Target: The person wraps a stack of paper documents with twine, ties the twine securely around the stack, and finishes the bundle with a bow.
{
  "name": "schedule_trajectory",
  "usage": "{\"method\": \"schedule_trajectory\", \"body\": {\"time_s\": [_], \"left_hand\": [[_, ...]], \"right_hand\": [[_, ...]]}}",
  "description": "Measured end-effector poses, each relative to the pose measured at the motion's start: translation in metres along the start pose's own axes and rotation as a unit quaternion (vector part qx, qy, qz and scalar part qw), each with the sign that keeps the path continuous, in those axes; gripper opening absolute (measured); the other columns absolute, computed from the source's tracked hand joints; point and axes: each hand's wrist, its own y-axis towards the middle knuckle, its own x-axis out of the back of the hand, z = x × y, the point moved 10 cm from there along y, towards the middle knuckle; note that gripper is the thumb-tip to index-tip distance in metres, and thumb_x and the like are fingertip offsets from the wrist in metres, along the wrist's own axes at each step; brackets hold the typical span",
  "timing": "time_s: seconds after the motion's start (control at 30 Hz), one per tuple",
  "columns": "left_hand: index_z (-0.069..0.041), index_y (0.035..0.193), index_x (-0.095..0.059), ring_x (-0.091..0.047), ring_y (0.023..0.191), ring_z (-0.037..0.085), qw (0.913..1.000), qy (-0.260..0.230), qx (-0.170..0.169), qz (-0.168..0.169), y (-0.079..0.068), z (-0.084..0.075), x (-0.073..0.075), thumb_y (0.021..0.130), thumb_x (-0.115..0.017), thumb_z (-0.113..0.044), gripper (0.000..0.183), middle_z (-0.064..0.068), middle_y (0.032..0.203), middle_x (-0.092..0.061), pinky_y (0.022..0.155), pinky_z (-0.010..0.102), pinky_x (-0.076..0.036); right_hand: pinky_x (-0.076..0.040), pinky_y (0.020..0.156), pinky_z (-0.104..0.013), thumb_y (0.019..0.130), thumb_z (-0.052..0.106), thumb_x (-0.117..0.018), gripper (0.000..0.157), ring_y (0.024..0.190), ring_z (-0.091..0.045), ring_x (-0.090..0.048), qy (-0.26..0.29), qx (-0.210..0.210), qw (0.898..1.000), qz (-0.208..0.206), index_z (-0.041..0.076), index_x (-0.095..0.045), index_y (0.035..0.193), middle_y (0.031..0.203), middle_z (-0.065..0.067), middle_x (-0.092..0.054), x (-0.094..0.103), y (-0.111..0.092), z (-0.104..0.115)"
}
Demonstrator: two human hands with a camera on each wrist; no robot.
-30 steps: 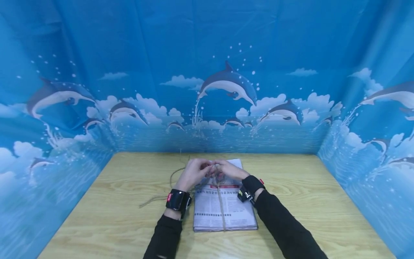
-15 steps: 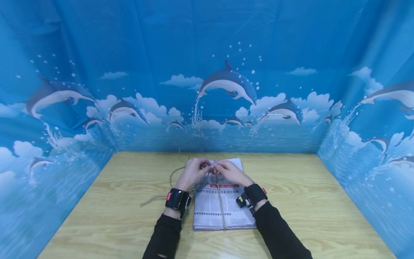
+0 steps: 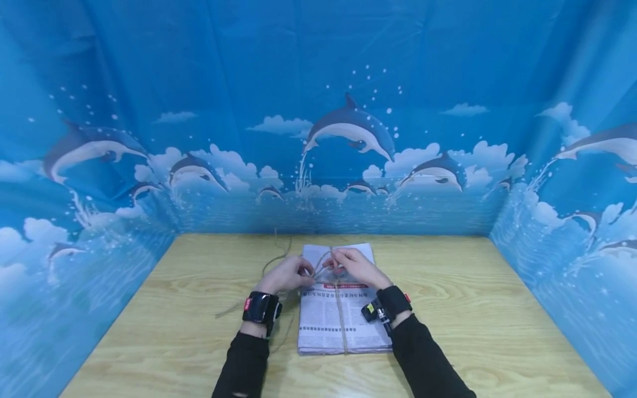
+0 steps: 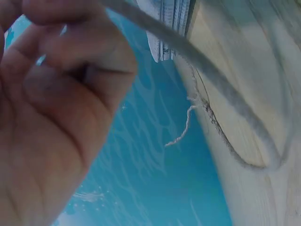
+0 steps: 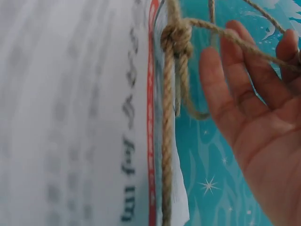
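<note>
A stack of newspapers [image 3: 325, 318] lies on the table with jute twine [image 3: 340, 315] running down its middle. In the right wrist view a knot [image 5: 178, 38] sits on the twine. My right hand [image 3: 358, 268], over the far part of the stack, pinches a strand of twine between thumb and forefinger; its other fingers [image 5: 221, 84] are spread more loosely. At the stack's left edge my left hand [image 3: 287, 275] pinches twine with curled fingers. A strand slants between the two hands. In the left wrist view a blurred length of twine [image 4: 202, 66] passes by the left hand [image 4: 61, 108].
Loose twine [image 3: 271, 264] curves over the wood-grain table [image 3: 174, 331] left of the stack, and a frayed twine end [image 4: 181, 134] shows in the left wrist view. A blue dolphin-print curtain [image 3: 318, 210] encloses the table's back and sides.
My left hand has moved left and nearer, away from the right hand, so a strand now shows between them. A twine length has appeared by the stack's left edge. My right hand shifted slightly.
</note>
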Motion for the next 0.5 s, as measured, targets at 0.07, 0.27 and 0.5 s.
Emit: {"method": "schedule_trajectory", "body": {"time_s": [0.07,0.27,0.5], "left_hand": [[-0.004,0.102,-0.072,-0.055,0.064,0.013,0.9998,-0.009,0.01,-0.015,-0.001,0.001,0.004,0.085,-0.075,-0.016,0.021,0.001,0.075,-0.062,0.056,0.027,-0.044],[-0.009,0.097,-0.073,-0.056,0.058,0.014,0.997,-0.019,0.01,-0.075,-0.007,0.001,0.024,0.09,-0.072,-0.019,0.013,0.008,0.073,-0.066,0.052,0.029,-0.044],[-0.012,0.106,-0.074,-0.057,0.069,0.012,0.9714,0.044,-0.048,-0.228,-0.019,-0.007,0.064,0.094,-0.065,-0.012,0.015,0.0,0.082,-0.066,0.06,0.028,-0.046]], "right_hand": [[-0.053,0.087,-0.051,0.107,0.037,-0.037,0.051,0.1,-0.038,-0.065,0.015,-0.005,1.0,-0.022,-0.008,-0.059,0.104,0.103,-0.021,-0.067,0.004,0.0,0.0],[-0.056,0.075,-0.041,0.104,0.029,-0.048,0.038,0.076,-0.025,-0.064,0.016,-0.028,0.993,-0.114,-0.002,-0.063,0.12,0.076,-0.011,-0.063,0.021,-0.002,-0.001],[-0.056,0.069,-0.038,0.1,0.03,-0.056,0.033,0.076,-0.033,-0.064,-0.018,-0.042,0.99,-0.131,0.003,-0.07,0.115,0.092,-0.025,-0.066,0.024,-0.005,-0.004]]}}
